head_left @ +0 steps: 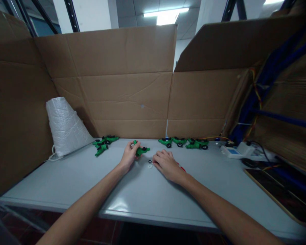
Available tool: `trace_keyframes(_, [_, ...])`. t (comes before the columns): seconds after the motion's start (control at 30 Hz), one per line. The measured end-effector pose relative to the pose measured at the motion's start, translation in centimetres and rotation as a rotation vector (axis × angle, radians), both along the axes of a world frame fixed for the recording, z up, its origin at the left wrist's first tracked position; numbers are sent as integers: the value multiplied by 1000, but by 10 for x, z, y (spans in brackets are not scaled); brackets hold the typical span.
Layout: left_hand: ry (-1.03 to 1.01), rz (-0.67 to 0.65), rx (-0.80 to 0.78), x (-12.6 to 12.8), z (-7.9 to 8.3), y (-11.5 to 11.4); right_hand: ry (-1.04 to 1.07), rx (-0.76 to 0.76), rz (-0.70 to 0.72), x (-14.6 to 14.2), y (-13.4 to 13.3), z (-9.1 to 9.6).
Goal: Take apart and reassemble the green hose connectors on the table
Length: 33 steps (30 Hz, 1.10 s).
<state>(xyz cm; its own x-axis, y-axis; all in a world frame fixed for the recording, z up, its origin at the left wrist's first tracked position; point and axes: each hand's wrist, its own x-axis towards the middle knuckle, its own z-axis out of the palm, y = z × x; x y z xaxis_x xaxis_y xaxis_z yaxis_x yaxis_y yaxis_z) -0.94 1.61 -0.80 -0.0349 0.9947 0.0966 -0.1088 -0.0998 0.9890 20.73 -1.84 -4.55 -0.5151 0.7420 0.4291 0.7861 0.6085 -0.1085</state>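
In the head view, the left hand point(129, 156) pinches a green toy piece point(142, 151) between thumb and fingers, the piece's narrow end pointing toward the right hand point(166, 164). The right hand is palm down at the table point(153, 200), its fingers bent and close together; whether they grip anything cannot be told. A red object point(181, 167) shows partly from behind its wrist side, the rest hidden by the hand.

Between the two hands, just beside the right fingertips, lie a small black ring point(150, 161) and, a little nearer the person, a white ring point(150, 166), the two apart.

To the left of the left hand, a cluster of green toys point(101, 149) with black parts lies near a white wrapped bundle point(66, 129). Beyond the right hand and to its right, a row of green toys with black wheels point(179, 142) lies along the cardboard wall point(127, 102). Farther right of that hand are a white power strip point(233, 152) and, nearer the person, a dark flat panel point(277, 194).
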Motion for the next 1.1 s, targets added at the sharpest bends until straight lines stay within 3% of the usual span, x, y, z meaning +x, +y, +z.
trace_keyframes(0.2, [4, -27, -10, 0, 2, -1, 48, 52, -30, 3, 1, 0])
trace_keyframes(0.53, [-108, -301, -92, 1, 8, -9, 528, 4, -84, 4, 7, 11])
trace_keyframes(0.77, [-219, -399, -193, 1, 10, -13, 784, 29, -35, 1, -2, 23])
trace_keyframes(0.97, [-306, -579, -324, 4, 14, -18, 868, 183, 10, -4, -17, 37])
trace_keyframes(1.1, [-296, -614, -289, 7, 14, -23, 875, 203, 10, -2, -17, 39])
